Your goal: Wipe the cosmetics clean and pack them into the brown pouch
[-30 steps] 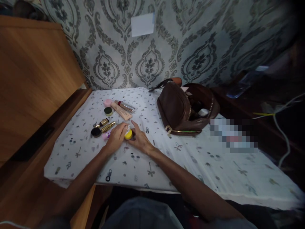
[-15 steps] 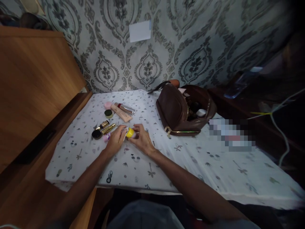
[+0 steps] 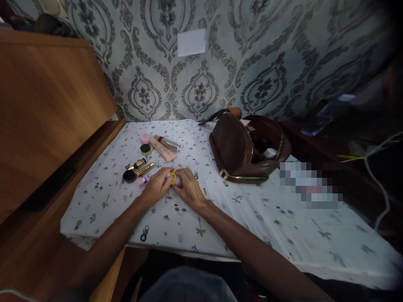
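Observation:
Between my hands, just above the patterned cloth, is a small container with a yellow band and pale ends. My left hand wraps its left side, and my right hand closes round its right side. Most of it is covered by my fingers. Touching or just beside my left hand lies a pink and purple item. Left of that are a gold tube, a black and gold tube and a round black pot. Farther back lie a beige squeeze tube and a silver tube with a red band.
A brown zip bag stands unzipped at the back right, with a white item inside. A dark-lidded pot and a soft pink piece sit back left. A wooden cabinet borders the left side.
My fingers have closed further over the container, so less of its yellow part shows. The view has shifted slightly; the items on the cloth and the bag stay in place.

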Available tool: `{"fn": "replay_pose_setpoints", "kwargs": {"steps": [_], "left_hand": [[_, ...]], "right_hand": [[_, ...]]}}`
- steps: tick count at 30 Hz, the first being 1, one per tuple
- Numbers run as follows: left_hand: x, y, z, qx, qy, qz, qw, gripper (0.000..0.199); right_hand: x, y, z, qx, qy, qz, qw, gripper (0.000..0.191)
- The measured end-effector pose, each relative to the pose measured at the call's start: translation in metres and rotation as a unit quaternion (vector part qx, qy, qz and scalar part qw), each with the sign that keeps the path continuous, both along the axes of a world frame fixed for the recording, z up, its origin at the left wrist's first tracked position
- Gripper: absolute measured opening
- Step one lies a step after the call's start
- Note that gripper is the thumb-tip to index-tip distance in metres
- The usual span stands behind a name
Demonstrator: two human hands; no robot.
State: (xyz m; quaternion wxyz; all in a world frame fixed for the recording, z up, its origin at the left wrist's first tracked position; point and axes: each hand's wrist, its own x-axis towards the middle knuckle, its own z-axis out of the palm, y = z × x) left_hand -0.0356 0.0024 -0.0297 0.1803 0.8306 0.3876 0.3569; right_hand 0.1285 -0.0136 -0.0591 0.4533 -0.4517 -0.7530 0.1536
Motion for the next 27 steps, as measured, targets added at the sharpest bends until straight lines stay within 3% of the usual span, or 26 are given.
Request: {"fn": "replay_pose_setpoints", "kwargs": {"steps": [5,9,13,16,21,27], "left_hand": [[-0.002,-0.001,0.008,-0.194,-0.100,0.011,0.976,0.031],[-0.003,0.000,0.006,-0.241,-0.178,0.027,0.954,0.032],[-0.003,0.000,0.004,-0.198,-0.160,0.045,0.966,0.032],[-0.003,0.001,0.003,-0.123,-0.117,0.056,0.984,0.034],[-0.002,0.001,0.000,0.036,-0.049,0.044,0.997,0.039],[-0.002,0.002,-0.007,0.086,0.027,-0.013,0.996,0.043]], "right_hand": [[0.003,0.000,0.005,0.003,0.044,0.023,0.999,0.030],[0.003,0.004,0.007,-0.114,0.165,0.024,0.979,0.051],[0.002,0.008,0.007,-0.272,0.289,0.108,0.911,0.049],[0.000,0.009,0.008,-0.286,0.350,0.104,0.886,0.048],[0.001,0.010,0.008,-0.282,0.387,0.049,0.876,0.048],[0.003,0.012,0.006,-0.251,0.336,0.032,0.907,0.046]]}}
